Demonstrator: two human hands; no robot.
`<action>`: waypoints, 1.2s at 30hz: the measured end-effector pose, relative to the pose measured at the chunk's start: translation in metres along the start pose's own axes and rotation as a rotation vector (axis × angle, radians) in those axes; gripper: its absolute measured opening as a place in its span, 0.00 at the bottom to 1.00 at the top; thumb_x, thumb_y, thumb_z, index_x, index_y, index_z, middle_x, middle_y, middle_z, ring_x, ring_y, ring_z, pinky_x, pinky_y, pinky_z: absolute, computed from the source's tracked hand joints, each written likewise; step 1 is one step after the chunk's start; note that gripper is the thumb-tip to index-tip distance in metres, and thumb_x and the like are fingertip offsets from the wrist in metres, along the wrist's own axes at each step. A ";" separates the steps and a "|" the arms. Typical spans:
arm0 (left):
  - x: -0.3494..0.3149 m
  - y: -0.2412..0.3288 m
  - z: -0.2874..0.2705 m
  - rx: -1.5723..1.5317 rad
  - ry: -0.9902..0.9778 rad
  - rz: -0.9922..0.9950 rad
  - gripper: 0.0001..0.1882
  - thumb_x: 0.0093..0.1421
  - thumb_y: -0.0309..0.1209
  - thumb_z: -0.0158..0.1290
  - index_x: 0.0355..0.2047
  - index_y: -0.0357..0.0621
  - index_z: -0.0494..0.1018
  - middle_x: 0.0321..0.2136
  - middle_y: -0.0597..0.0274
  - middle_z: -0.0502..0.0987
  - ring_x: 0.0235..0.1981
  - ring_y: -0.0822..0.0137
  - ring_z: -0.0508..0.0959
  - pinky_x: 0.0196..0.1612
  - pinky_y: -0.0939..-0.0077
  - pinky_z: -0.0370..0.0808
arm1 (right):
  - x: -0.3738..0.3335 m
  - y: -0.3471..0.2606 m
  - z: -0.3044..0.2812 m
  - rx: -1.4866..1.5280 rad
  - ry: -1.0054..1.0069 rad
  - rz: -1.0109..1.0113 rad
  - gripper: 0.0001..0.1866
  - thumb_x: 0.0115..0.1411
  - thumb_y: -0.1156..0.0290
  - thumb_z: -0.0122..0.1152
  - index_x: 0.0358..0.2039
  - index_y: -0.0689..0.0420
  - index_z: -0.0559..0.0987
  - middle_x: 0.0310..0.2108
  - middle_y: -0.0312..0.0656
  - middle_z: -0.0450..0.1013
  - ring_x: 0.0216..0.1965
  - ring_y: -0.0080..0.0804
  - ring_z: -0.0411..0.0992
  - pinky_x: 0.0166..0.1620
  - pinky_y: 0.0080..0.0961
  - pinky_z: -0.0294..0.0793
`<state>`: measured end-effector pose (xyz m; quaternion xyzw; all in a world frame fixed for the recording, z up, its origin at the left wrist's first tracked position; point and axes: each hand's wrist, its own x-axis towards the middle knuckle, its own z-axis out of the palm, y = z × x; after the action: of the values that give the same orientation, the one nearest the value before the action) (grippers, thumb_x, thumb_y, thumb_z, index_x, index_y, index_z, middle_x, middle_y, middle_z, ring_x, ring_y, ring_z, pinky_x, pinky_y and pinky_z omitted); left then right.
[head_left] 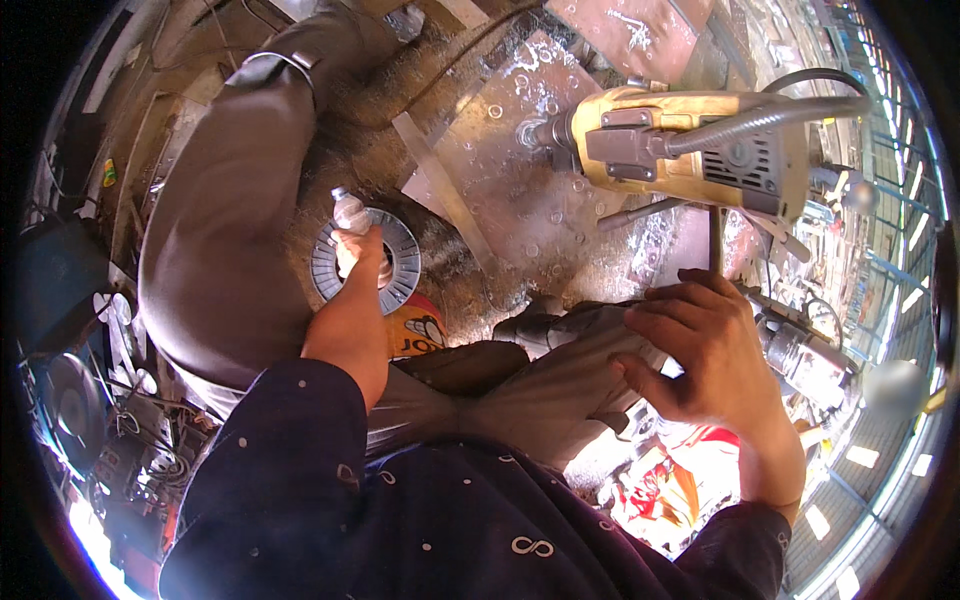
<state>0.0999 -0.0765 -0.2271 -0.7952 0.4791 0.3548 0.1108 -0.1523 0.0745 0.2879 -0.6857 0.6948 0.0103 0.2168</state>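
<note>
My left hand (pixel 360 252) is wrapped round a clear plastic bottle (pixel 349 212), its ribbed neck end pointing away from me. Beneath that hand lies a grey round slotted ring (pixel 407 260), on or just beyond an orange printed container (pixel 415 325). My right hand (pixel 700 345) has its fingers spread and holds nothing I can see. Its fingertips come close to the lower end of a dark rod (pixel 715 240) by a yellow power drill (pixel 690 145); whether they touch, I cannot tell. The drill's bit end meets a metal plate (pixel 520 160) marked with several rings and wet-looking patches.
A flexible conduit (pixel 760 120) curves from the drill. A narrow metal strip (pixel 440 185) lies across the plate's left edge. More plates (pixel 640 35) lie at the far side. Cables and machine parts (pixel 130 440) crowd the left, and a red-and-white bag (pixel 665 490) lies at lower right.
</note>
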 end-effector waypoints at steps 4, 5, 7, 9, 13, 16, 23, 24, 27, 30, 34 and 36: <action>-0.037 0.040 -0.038 -0.193 0.056 -0.017 0.44 0.45 0.52 0.70 0.54 0.41 0.63 0.48 0.39 0.80 0.49 0.43 0.83 0.56 0.53 0.77 | -0.001 -0.001 0.003 -0.005 0.061 -0.002 0.13 0.53 0.59 0.73 0.29 0.55 0.83 0.25 0.43 0.77 0.30 0.45 0.77 0.40 0.39 0.74; -0.043 0.042 -0.044 -0.240 0.066 0.070 0.44 0.45 0.52 0.70 0.54 0.41 0.63 0.47 0.39 0.81 0.48 0.43 0.83 0.56 0.53 0.77 | -0.002 -0.003 0.002 -0.007 0.061 0.005 0.13 0.54 0.60 0.72 0.28 0.56 0.82 0.23 0.46 0.76 0.30 0.47 0.77 0.40 0.41 0.74; -0.062 0.049 -0.057 -0.332 0.055 0.266 0.45 0.45 0.53 0.71 0.53 0.38 0.64 0.44 0.39 0.82 0.46 0.43 0.84 0.54 0.53 0.79 | -0.006 -0.003 0.005 -0.042 0.098 -0.003 0.12 0.55 0.60 0.71 0.28 0.56 0.82 0.23 0.46 0.76 0.31 0.49 0.77 0.40 0.43 0.74; -0.079 0.063 -0.071 -0.243 0.021 0.382 0.45 0.47 0.54 0.70 0.53 0.34 0.64 0.44 0.34 0.81 0.46 0.41 0.84 0.51 0.54 0.80 | -0.007 -0.006 0.003 -0.064 0.095 0.011 0.14 0.58 0.59 0.70 0.28 0.58 0.83 0.24 0.49 0.77 0.31 0.52 0.78 0.41 0.46 0.75; -0.121 0.090 -0.096 -0.087 -0.240 0.639 0.49 0.49 0.54 0.67 0.61 0.31 0.63 0.51 0.31 0.79 0.53 0.40 0.81 0.57 0.54 0.77 | -0.011 -0.007 0.009 -0.088 0.159 0.044 0.19 0.61 0.53 0.66 0.31 0.60 0.85 0.25 0.53 0.80 0.32 0.54 0.80 0.41 0.47 0.77; -0.157 0.108 -0.113 0.199 -0.458 0.804 0.46 0.49 0.52 0.67 0.61 0.33 0.69 0.56 0.38 0.79 0.58 0.43 0.79 0.61 0.56 0.74 | -0.013 -0.005 0.015 -0.042 0.212 0.045 0.20 0.62 0.53 0.66 0.32 0.59 0.86 0.26 0.53 0.80 0.33 0.53 0.80 0.42 0.47 0.78; -0.184 0.105 -0.109 0.472 -0.485 0.894 0.45 0.48 0.52 0.67 0.61 0.35 0.73 0.59 0.41 0.77 0.62 0.47 0.76 0.62 0.56 0.73 | -0.015 -0.008 0.019 -0.058 0.237 0.058 0.20 0.62 0.52 0.67 0.35 0.60 0.87 0.29 0.52 0.82 0.35 0.51 0.81 0.44 0.44 0.79; -0.184 0.104 -0.110 0.481 -0.499 0.892 0.45 0.48 0.52 0.67 0.61 0.35 0.72 0.58 0.42 0.77 0.62 0.47 0.76 0.62 0.56 0.73 | -0.016 -0.007 0.020 -0.063 0.255 0.049 0.20 0.61 0.53 0.67 0.35 0.60 0.87 0.29 0.52 0.82 0.34 0.51 0.81 0.44 0.43 0.79; -0.184 0.103 -0.112 0.503 -0.522 0.887 0.44 0.48 0.52 0.67 0.61 0.35 0.73 0.58 0.42 0.78 0.61 0.46 0.77 0.62 0.57 0.73 | -0.016 -0.005 0.023 -0.053 0.274 0.030 0.20 0.61 0.53 0.68 0.35 0.61 0.87 0.28 0.51 0.82 0.34 0.51 0.81 0.43 0.43 0.79; -0.185 0.100 -0.111 0.505 -0.515 0.883 0.44 0.48 0.52 0.67 0.60 0.36 0.73 0.56 0.42 0.79 0.59 0.46 0.78 0.61 0.57 0.74 | -0.016 -0.007 0.020 -0.033 0.222 0.058 0.18 0.60 0.56 0.71 0.36 0.60 0.87 0.31 0.52 0.82 0.36 0.52 0.81 0.44 0.42 0.79; -0.181 0.092 -0.104 0.446 -0.468 0.906 0.39 0.48 0.49 0.67 0.57 0.36 0.77 0.53 0.41 0.81 0.56 0.45 0.80 0.59 0.56 0.76 | -0.014 -0.008 0.017 -0.014 0.191 0.071 0.17 0.59 0.57 0.73 0.36 0.60 0.86 0.32 0.53 0.82 0.36 0.53 0.81 0.45 0.42 0.78; -0.177 0.089 -0.101 0.410 -0.442 0.914 0.40 0.48 0.48 0.67 0.58 0.36 0.76 0.51 0.40 0.82 0.55 0.44 0.81 0.58 0.55 0.76 | -0.014 -0.006 0.019 -0.019 0.230 0.039 0.19 0.60 0.54 0.70 0.35 0.59 0.86 0.29 0.52 0.82 0.33 0.52 0.81 0.41 0.43 0.79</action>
<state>0.0203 -0.0535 -0.0203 -0.3747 0.8004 0.4248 0.1964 -0.1415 0.0931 0.2762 -0.6709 0.7280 -0.0576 0.1289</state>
